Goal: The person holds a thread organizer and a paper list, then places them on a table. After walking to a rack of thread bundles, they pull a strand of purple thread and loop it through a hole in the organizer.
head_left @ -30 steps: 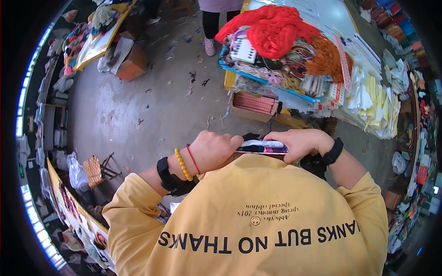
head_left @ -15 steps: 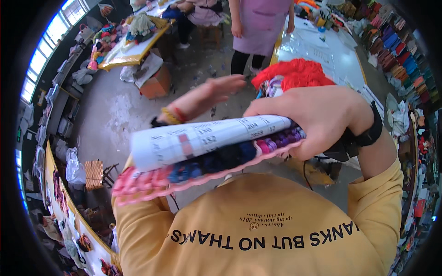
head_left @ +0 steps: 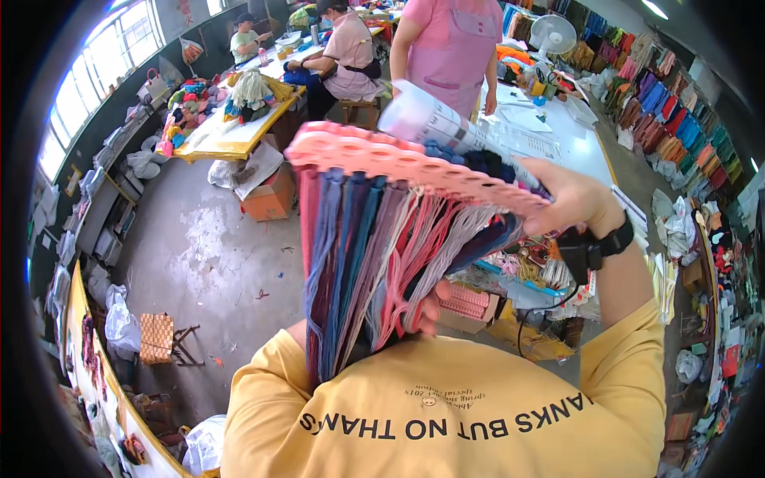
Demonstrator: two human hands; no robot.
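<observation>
A pink plastic thread holder [head_left: 358, 153] with a row of holes is raised in front of my chest. My right hand [head_left: 570, 195] grips its right end, together with a rolled printed sheet [head_left: 426, 119] lying along the far side. Skeins of embroidery thread [head_left: 382, 239] in blue, purple, grey, pink and red hang from the holder. Behind their lower right edge, the curled fingers of my left hand [head_left: 430, 309] show around the strands; its palm is hidden.
A worktable [head_left: 590, 147] holding papers is ahead right, with a person in a pink apron [head_left: 454, 56] beside it. Another table [head_left: 203, 147] bears yarn above a cardboard box [head_left: 271, 195]. A woven-seat stool [head_left: 157, 338] stands left. Thread bundles [head_left: 550, 267] lie beyond my right forearm.
The thread holder has turned so its skeins hang toward me. My left hand came from beyond the rolled sheet down to the strands. The view tilted up, showing more of the room.
</observation>
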